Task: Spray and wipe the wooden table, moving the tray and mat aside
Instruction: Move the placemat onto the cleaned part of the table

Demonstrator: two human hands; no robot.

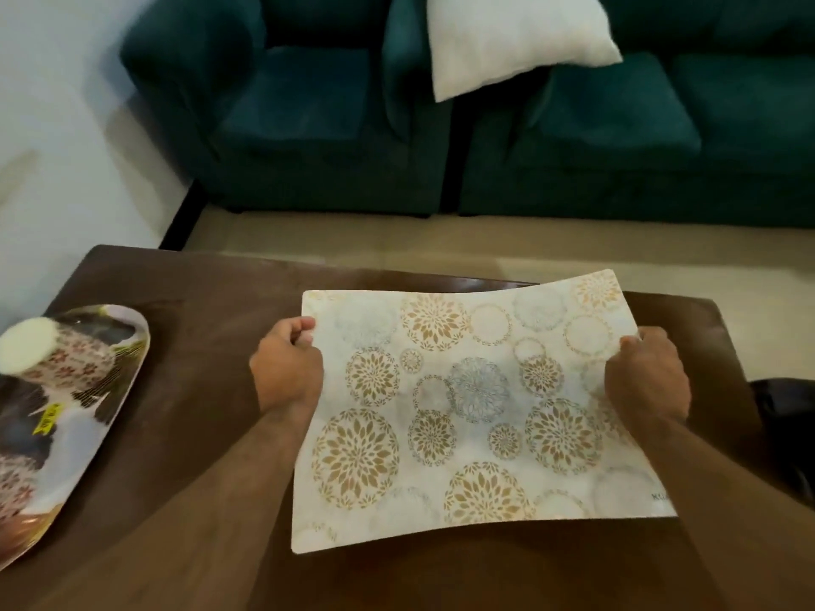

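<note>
A white mat [472, 403] printed with gold and grey floral circles is held above the dark wooden table [207, 390], slightly bowed. My left hand [286, 368] grips its left edge, fingers curled round it. Over on the opposite edge, my right hand [646, 374] grips the mat the same way. A patterned oval tray [114, 390] sits at the table's left end, carrying a floral mug [66, 355] that lies tilted with its pale inside facing the camera.
Beyond the table's far edge lies a strip of beige floor [441, 240], then a dark green sofa [573, 125] with a white cushion [511, 41]. A white wall [57, 103] stands at left. A dark object [785, 412] shows past the table's right edge.
</note>
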